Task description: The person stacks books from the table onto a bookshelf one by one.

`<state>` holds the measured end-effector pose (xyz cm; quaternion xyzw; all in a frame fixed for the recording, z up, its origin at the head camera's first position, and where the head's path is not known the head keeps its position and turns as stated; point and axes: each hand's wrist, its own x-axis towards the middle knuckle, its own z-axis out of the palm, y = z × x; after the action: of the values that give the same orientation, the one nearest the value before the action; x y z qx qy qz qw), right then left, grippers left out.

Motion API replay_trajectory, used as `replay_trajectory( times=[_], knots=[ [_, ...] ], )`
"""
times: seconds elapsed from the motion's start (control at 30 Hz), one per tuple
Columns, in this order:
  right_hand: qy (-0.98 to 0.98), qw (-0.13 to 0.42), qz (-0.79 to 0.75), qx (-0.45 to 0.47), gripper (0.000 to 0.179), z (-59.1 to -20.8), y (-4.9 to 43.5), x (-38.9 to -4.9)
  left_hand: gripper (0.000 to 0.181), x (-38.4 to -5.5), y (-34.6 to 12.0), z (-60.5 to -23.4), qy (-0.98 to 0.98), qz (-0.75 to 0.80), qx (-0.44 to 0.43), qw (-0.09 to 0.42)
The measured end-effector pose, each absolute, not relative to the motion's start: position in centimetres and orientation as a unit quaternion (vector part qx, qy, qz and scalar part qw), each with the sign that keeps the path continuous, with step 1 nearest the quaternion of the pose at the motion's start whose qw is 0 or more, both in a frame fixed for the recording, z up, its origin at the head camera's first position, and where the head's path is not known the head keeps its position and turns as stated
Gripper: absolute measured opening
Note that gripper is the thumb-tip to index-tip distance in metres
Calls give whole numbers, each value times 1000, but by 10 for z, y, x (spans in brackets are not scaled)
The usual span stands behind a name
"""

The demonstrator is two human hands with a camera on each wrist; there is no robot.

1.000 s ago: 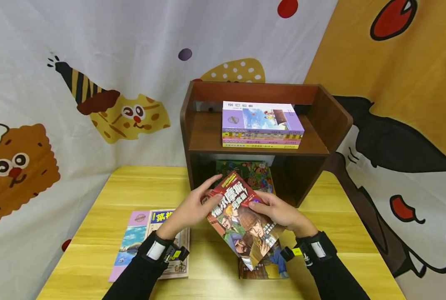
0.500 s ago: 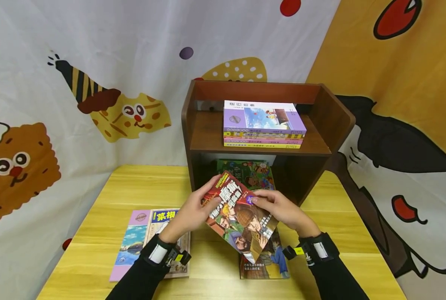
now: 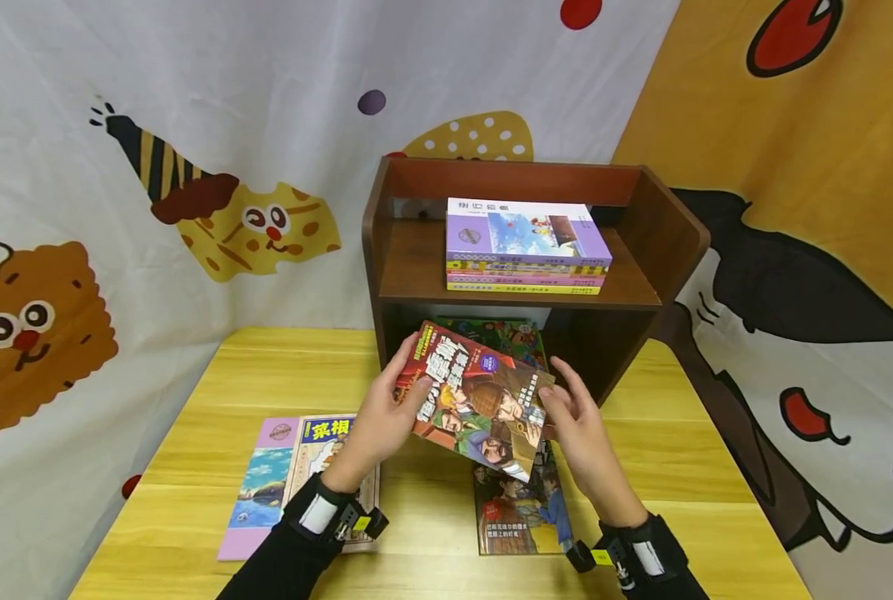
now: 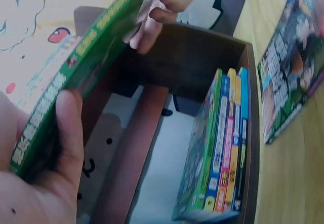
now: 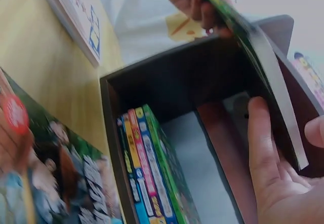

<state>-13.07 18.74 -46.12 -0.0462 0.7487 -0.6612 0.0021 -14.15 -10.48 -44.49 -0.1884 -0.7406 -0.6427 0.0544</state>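
Observation:
A paperback book (image 3: 484, 396) with a red and brown cover showing a detective is held at a tilt before the bookshelf. The left hand (image 3: 382, 421) grips its left side, thumb on the cover. At the right edge, the right hand (image 3: 585, 437) holds it between thumb and fingers. Its green spine (image 4: 83, 64) faces the left wrist camera. The small brown bookshelf (image 3: 521, 302) stands behind. In its lower compartment is a stack of books (image 4: 223, 148) with a green one on top, partly hidden by the held book in the head view.
Another illustrated book (image 3: 521, 512) lies on the wooden table (image 3: 424, 525) below the hands. To the left lie a purple-edged book (image 3: 259, 492) and a cream book (image 3: 326, 433), partly overlapping. A book stack (image 3: 525, 242) rests on the upper shelf. Printed cloth (image 3: 296, 67) hangs behind.
The held book has turned counterclockwise and risen slightly. The right hand has shifted right and down around its right edge, uncovering more of the book on the table.

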Motion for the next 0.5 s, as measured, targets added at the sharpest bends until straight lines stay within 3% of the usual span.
replay_trajectory(
  times=[0.27,0.5],
  knots=[
    [746,7,-663,-58,56,-466,170,-108,62,-117,-87,-420,-748,-642,-141,96],
    [738,-47,-666,-93,51,-440,169,-99,60,-99,-83,-405,-766,-633,-112,-9]
  ],
)
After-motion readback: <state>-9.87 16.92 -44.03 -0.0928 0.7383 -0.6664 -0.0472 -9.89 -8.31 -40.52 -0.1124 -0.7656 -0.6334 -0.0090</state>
